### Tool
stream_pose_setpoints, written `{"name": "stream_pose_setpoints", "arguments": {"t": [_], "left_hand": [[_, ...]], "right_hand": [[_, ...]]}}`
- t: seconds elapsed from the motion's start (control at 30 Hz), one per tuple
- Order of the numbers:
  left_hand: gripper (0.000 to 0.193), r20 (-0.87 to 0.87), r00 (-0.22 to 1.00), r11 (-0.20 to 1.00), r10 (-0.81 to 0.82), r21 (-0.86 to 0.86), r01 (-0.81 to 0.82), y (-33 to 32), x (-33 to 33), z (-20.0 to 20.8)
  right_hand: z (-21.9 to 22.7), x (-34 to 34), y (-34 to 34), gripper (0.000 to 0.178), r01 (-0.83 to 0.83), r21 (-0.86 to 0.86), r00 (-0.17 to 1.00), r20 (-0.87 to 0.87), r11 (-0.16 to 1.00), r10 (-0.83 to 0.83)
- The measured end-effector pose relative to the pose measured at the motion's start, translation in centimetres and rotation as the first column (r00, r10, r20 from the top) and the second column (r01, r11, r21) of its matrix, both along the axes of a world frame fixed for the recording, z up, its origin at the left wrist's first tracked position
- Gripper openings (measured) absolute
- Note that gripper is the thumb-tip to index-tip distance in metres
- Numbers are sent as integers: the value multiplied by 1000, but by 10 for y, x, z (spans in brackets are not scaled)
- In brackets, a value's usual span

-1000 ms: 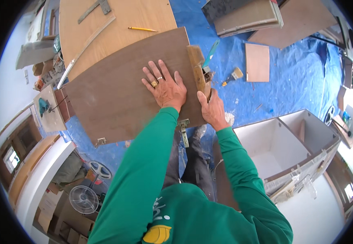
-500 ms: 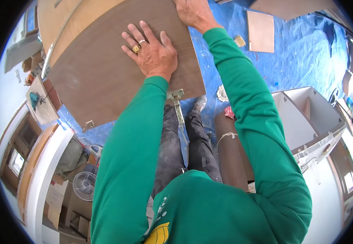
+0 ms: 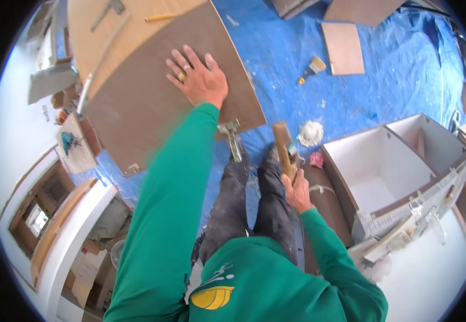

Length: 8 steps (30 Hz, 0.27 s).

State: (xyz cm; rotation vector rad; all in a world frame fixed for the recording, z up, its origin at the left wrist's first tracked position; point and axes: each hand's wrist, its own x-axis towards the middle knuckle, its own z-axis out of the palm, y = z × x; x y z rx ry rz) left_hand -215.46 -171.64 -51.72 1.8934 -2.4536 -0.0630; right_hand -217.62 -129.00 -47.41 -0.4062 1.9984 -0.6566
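Flat on a large brown wooden panel [image 3: 136, 107] lies my left hand [image 3: 203, 83], fingers spread and rings on two of them. My right hand [image 3: 299, 193], down beside my right thigh, is closed around the lower end of a long brown wooden tool [image 3: 282, 139]; its exact kind is not clear. A metal cabinet hinge [image 3: 232, 137] juts from the panel's near edge, between my left forearm and the tool. Another small metal hinge [image 3: 131, 169] sits at the panel's left near corner. Below the brown panel's far side shows a lighter wooden board [image 3: 96, 40].
A pencil [image 3: 160, 17] lies on the light board. Blue sheeting [image 3: 276, 91] covers the floor, bearing a paintbrush [image 3: 313, 68], a small board [image 3: 344, 48] and a white crumpled round thing [image 3: 311, 133]. To the right stand a brown roll [image 3: 327, 206] and an open white cabinet box [image 3: 375, 172].
My right hand has left the panel's far right edge, come down beside my leg and taken hold of the wooden tool. My left hand stays flat on the panel.
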Motion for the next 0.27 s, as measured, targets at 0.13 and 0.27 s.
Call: {"name": "stream_pose_setpoints", "arguments": {"t": [0.13, 0.27], "left_hand": [[73, 40, 999, 1000, 6, 20, -7, -1, -8, 7], [77, 97, 995, 999, 22, 40, -26, 1, -7, 1]], "right_hand": [[4, -42, -101, 63, 32, -154, 996, -77, 988, -44], [-4, -84, -208, 69, -117, -217, 987, -134, 969, 89]]}}
